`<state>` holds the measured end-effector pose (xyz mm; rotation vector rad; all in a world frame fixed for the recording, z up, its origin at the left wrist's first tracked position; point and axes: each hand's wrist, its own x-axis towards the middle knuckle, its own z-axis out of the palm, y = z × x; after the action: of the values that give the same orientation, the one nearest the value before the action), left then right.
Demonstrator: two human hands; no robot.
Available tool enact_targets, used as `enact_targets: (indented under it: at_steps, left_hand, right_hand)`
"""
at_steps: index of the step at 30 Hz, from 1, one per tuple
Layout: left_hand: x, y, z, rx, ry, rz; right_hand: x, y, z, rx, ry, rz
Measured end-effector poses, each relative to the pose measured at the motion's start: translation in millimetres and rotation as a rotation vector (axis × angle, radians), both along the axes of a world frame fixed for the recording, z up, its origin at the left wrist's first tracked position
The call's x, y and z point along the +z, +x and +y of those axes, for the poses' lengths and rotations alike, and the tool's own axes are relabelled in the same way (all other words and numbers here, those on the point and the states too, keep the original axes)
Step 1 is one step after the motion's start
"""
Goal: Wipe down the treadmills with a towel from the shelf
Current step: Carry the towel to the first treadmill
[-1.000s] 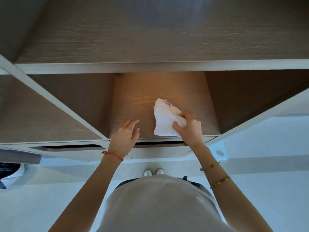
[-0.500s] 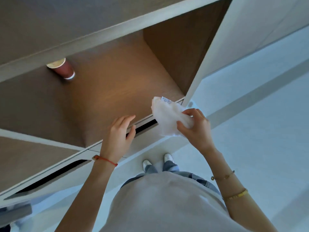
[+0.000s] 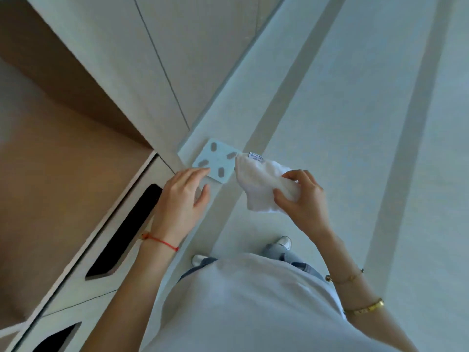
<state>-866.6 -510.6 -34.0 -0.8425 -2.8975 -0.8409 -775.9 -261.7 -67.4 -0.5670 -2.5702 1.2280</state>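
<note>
A small white towel [image 3: 258,181] with a printed label at its top corner hangs crumpled from my right hand [image 3: 302,199], pinched between thumb and fingers, over the pale floor. My left hand [image 3: 182,201] is held flat beside it, fingers spread and holding nothing, just in front of the shelf's front edge. The wooden shelf [image 3: 63,179] lies to the left, its lit brown board bare where I see it. No treadmill is in view.
Pale cabinet doors [image 3: 142,59] rise beyond the shelf. Two dark slot handles [image 3: 127,229] sit in the panel below it. A white bathroom scale [image 3: 215,161] lies on the floor by the cabinet. My feet [image 3: 284,242] stand on light floor with grey stripes.
The view has swung right, away from the shelf toward the floor. Both hands came out of the shelf opening, the right one carrying the towel along. The red cup is out of view.
</note>
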Motion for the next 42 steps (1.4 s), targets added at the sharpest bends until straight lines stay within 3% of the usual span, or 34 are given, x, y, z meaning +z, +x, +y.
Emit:
enact_targets:
  at_steps: [17, 25, 42]
  left_hand:
    - [-10.6, 1.9, 345.5, -0.551, -0.012, -0.042]
    - [-20.7, -20.9, 496.2, -0.761, -0.037, -0.04]
    - [-0.6, -42.1, 904.3, -1.162, -0.034, 0.023]
  right_hand:
    - [10.1, 129.9, 267.8, -0.554, 0.054, -0.059]
    - [-4.1, 133.5, 368.9, -0.801, 0.052, -0.045]
    - [7.9, 134.2, 669.0, -1.209, 0.013, -0.008]
